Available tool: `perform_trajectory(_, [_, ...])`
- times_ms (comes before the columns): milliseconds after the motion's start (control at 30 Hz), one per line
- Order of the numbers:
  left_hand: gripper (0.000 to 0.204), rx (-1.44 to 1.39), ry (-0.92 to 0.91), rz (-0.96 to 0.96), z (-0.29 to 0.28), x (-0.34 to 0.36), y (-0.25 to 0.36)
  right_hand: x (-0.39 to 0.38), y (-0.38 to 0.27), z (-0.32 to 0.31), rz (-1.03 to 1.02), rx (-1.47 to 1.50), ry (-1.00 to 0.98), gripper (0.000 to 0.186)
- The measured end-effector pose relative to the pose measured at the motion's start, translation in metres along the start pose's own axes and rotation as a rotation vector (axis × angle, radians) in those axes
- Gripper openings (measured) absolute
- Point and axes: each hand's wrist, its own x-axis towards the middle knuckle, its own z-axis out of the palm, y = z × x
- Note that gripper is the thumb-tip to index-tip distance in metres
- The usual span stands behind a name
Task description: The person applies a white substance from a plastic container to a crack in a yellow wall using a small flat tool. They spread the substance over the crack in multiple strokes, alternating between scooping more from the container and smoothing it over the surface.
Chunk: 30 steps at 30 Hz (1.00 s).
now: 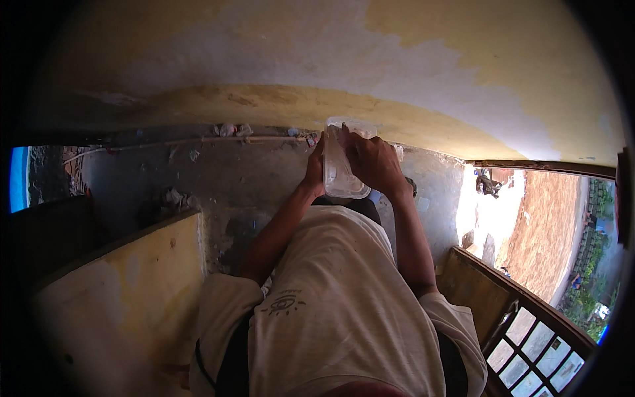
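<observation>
A clear plastic container [345, 187] with rounded corners is held upright before my chest, close to the wall. Whitish residue coats its inside. My left hand [315, 167] grips the container's left side, its fingers mostly hidden behind the wall of the container. My right hand [376, 163] is over the container's right part, fingers bent and reaching into it. A dark, narrow shape shows by the right fingertips; whether it is a finger or a held thing I cannot make out.
A yellow wall [317, 66] with pale grey-white patches rises ahead. Along its foot lie a thin pipe [198, 140] and crumpled litter [235, 129] on the grey floor [231, 172]. A low yellow partition [132, 278] stands left. At right are a doorway onto sunlit ground [542, 231] and a paned window frame [536, 351].
</observation>
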Motion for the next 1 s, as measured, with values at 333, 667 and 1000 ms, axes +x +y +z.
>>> perform_trajectory(333, [0.071,-0.084,0.005,0.019,0.012,0.006,0.014,0.003,-0.005,-0.004,0.087,0.317,0.132,0.028])
perform_trajectory(667, [0.071,-0.114,-0.024,0.016,0.016,0.011,0.027,-0.006,-0.001,0.009,0.128,0.248,0.202,0.017])
perform_trajectory(1000, [0.061,-0.138,-0.118,0.056,0.023,0.008,0.029,-0.012,0.002,0.008,0.157,0.143,0.2,0.017])
